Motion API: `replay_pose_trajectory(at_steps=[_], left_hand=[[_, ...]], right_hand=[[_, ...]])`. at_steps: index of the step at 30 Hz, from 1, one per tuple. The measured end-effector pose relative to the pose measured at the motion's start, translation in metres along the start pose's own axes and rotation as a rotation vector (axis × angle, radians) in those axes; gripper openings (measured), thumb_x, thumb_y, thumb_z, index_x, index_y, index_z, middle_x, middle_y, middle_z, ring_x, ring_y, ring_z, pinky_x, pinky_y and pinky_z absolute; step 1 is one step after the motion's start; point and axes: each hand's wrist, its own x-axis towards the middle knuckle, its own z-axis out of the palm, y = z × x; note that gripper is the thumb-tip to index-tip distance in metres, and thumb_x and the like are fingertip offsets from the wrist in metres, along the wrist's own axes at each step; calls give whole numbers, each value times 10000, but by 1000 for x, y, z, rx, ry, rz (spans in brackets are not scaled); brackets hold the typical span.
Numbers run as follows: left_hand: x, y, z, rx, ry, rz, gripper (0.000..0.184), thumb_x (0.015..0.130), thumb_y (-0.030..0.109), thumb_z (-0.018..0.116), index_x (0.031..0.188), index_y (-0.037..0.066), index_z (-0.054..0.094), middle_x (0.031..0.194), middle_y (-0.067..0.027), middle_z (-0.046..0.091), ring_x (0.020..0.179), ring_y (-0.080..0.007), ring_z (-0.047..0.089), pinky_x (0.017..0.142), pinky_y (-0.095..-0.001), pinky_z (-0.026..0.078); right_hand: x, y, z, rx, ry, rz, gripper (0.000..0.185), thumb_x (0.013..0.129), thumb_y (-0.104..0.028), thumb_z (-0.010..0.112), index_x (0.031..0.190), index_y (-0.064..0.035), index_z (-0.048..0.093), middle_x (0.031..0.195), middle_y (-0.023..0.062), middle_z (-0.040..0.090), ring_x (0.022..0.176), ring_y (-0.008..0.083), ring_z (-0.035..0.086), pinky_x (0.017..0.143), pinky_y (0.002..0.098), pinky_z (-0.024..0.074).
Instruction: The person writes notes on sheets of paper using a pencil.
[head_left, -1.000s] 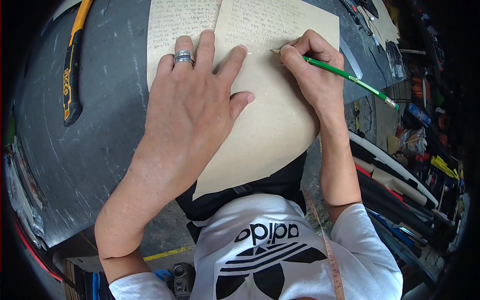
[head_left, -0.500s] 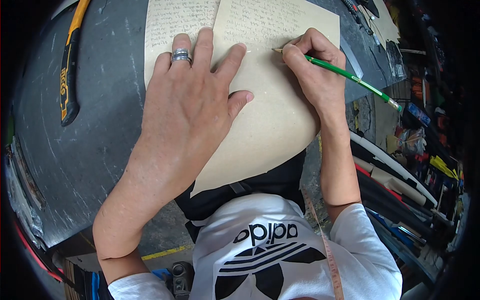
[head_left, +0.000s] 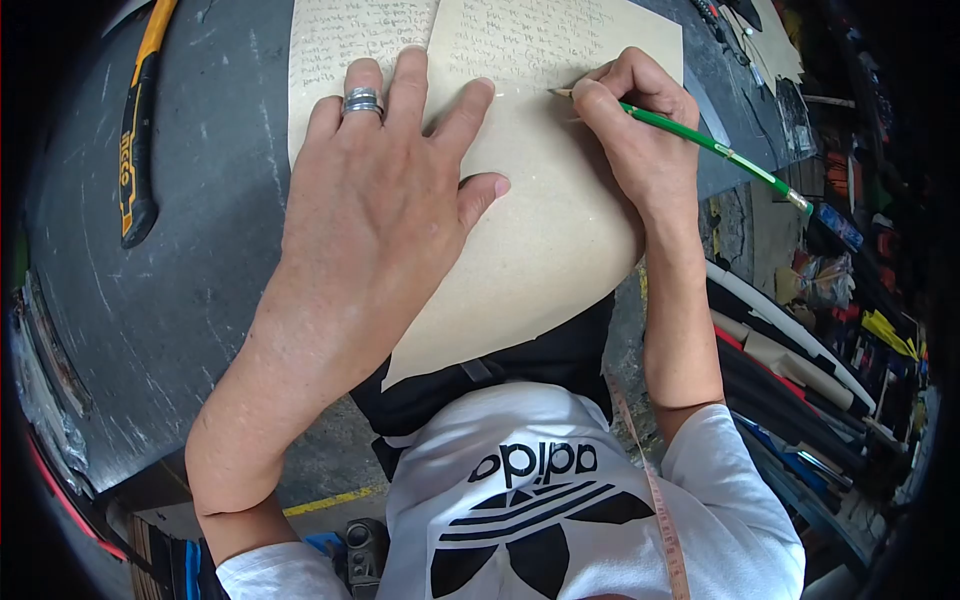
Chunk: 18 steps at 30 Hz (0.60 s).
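Note:
My right hand (head_left: 650, 130) grips a green pencil (head_left: 720, 150), its sharpened tip at the tan sheet of paper (head_left: 520, 240). Handwritten lines fill the upper part of that sheet, and its lower edge hangs over the table edge toward my lap. Flat on the paper rests my left hand (head_left: 385, 180), fingers spread and holding nothing, with rings on one finger. Under its fingertips lies part of a second sheet (head_left: 345, 40), also covered in handwriting and partly overlapped by the first.
A yellow and black Ingco utility knife (head_left: 140, 150) lies on the scratched dark table (head_left: 220, 200) at left. A metal ruler-like strip (head_left: 708, 120) shows beside the paper. Rolls of material (head_left: 780, 360) are stacked at right. A measuring tape (head_left: 660, 510) hangs over the white shirt.
My right hand and the pencil have shifted slightly right and up on the sheet. My left hand stays practically in place.

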Motion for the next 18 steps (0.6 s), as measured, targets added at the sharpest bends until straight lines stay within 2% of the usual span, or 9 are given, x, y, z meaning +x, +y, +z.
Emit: replay_pose_trajectory(at_steps=[4, 7, 12, 15, 18], left_hand=[[-1, 1, 2, -11, 15, -1, 620, 1084, 550, 560, 1573, 169, 575, 1550, -228, 543, 1374, -436, 539, 1156, -510, 454], [0, 0, 2, -4, 25, 1, 624, 1081, 561, 559, 1570, 172, 579, 1547, -228, 548, 1371, -433, 540, 1156, -509, 453], [0, -1, 0, 7, -10, 2, 630, 1078, 565, 562, 1569, 170, 581, 1541, -229, 553, 1366, -430, 544, 1151, -509, 458], [-1, -2, 2, 4, 32, 11, 626, 1076, 559, 570, 1564, 167, 587, 1529, -231, 562, 1358, -429, 551, 1144, -509, 463], [-1, -2, 3, 2, 36, 12, 624, 1074, 556, 576, 1562, 167, 588, 1528, -230, 564, 1354, -428, 557, 1142, -507, 466]], right_hand=[[-1, -2, -3, -39, -9, -36, 257, 895, -105, 748, 726, -63, 558, 628, -47, 506, 620, 30, 463, 562, 245, 397], [0, -8, -12, -167, -151, 43, 210, 947, -37, 714, 796, -43, 568, 839, 9, 705, 789, 47, 600, 725, 232, 484], [6, -4, -5, 55, -70, 97, 220, 964, -57, 725, 797, -46, 582, 835, 11, 714, 800, 50, 620, 727, 234, 492], [6, 1, 6, 145, -80, 39, 228, 976, -67, 727, 795, -46, 588, 831, 14, 721, 799, 54, 628, 733, 237, 498], [5, 2, 5, 69, -98, 43, 222, 977, -67, 725, 801, -47, 591, 829, 17, 720, 792, 60, 630, 742, 240, 502]])
